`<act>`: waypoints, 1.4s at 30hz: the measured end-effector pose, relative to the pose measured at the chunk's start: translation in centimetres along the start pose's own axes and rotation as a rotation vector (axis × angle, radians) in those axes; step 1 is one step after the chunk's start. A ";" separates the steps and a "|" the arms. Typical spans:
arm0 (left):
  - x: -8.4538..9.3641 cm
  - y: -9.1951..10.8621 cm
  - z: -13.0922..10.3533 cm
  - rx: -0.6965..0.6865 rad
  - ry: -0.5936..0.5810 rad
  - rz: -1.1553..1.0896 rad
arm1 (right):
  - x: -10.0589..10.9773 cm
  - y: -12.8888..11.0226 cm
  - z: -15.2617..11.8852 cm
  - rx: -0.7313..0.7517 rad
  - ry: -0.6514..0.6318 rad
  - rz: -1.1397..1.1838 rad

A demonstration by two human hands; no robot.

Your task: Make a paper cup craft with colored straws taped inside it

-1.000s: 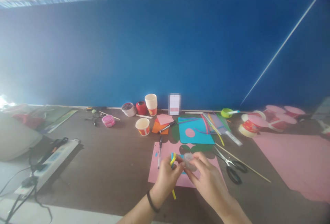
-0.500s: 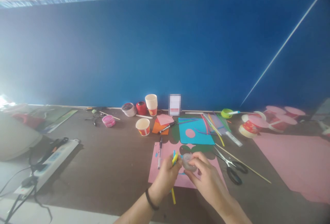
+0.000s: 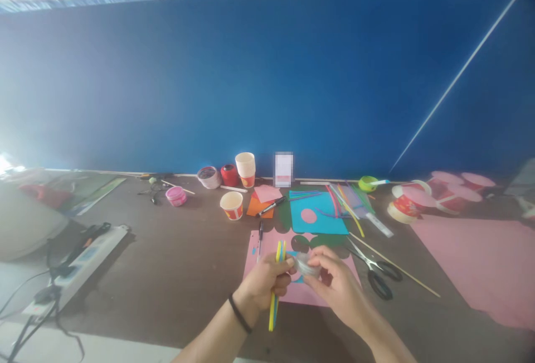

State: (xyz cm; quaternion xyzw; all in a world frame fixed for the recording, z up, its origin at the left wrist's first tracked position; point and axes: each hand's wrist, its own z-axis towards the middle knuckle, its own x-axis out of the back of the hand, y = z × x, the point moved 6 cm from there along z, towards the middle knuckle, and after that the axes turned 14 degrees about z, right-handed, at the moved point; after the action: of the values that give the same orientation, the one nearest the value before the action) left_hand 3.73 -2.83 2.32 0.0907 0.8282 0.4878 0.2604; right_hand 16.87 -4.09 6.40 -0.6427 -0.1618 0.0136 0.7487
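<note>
My left hand point(image 3: 264, 280) is closed around a small bundle of thin yellow and blue strips point(image 3: 272, 314), which stick out above and below the fist. In my right hand point(image 3: 340, 286), thumb and fingers grip a roll of clear tape point(image 3: 306, 266) by its right side. The roll is right beside my left fingertips; whether a length of tape runs between the hands cannot be made out. Both hands are over a pink sheet point(image 3: 288, 294) with round cut-outs, where a capped pen point(image 3: 261, 236) lies partly behind my left hand.
Black-handled scissors point(image 3: 379, 282) and a thin wooden stick point(image 3: 412, 274) lie to the right. Farther back are a blue sheet point(image 3: 298, 223), paper cups point(image 3: 232, 207), a green bowl point(image 3: 366, 184) and pink-topped cups point(image 3: 407, 207). A power strip point(image 3: 83, 268) with cables sits at left.
My left hand has shifted slightly left and turned, so the strips now stand more upright and show more. The tape roll has tilted in my right hand.
</note>
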 end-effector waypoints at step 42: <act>-2.4 -2.4 -1.0 0.416 -0.010 -0.713 | -0.6 0.4 0.0 0.305 0.008 -0.145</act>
State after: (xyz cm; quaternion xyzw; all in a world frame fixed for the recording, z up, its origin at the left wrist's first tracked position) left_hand 5.50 -5.75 1.44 -0.1489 0.8875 0.1888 0.3932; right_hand 16.33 -4.17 5.88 -0.5085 -0.2007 -0.0185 0.8371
